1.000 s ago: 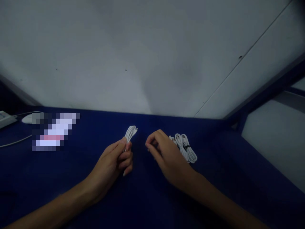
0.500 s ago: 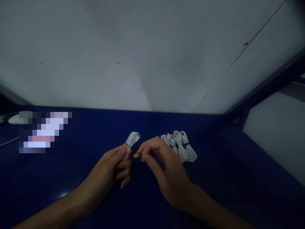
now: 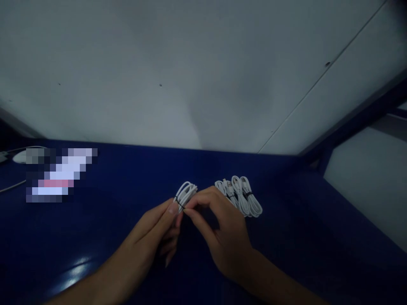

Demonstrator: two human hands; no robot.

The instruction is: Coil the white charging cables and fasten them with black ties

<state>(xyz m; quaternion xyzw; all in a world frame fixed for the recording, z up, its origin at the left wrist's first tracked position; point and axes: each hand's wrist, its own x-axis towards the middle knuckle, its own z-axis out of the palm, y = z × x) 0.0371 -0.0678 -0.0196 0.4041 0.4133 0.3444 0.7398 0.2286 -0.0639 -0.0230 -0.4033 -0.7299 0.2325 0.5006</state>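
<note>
Between the thumb and fingers of my left hand (image 3: 155,226) is a coiled white cable (image 3: 187,192), its loops pointing away from me. A thin black tie (image 3: 179,204) crosses the coil just above my left thumb. My right hand (image 3: 224,226) pinches the end of that tie close against the coil, thumb and index finger together. The lower part of the coil is hidden by my left hand. Behind my right hand lie several coiled white cables (image 3: 251,203) side by side, with black ties around those I can see.
A blue table (image 3: 133,169) spreads beneath my hands and meets a pale wall (image 3: 159,114) at the back. Far left are a white rounded object (image 3: 19,157) with a cord and a blurred-out bright item (image 3: 65,173). A blue frame post stands at right.
My left hand has shifted right with the cable, and its loops have turned and fanned out. The tie's end, stretched out to the right before, is now drawn in against the coil by my right hand.
</note>
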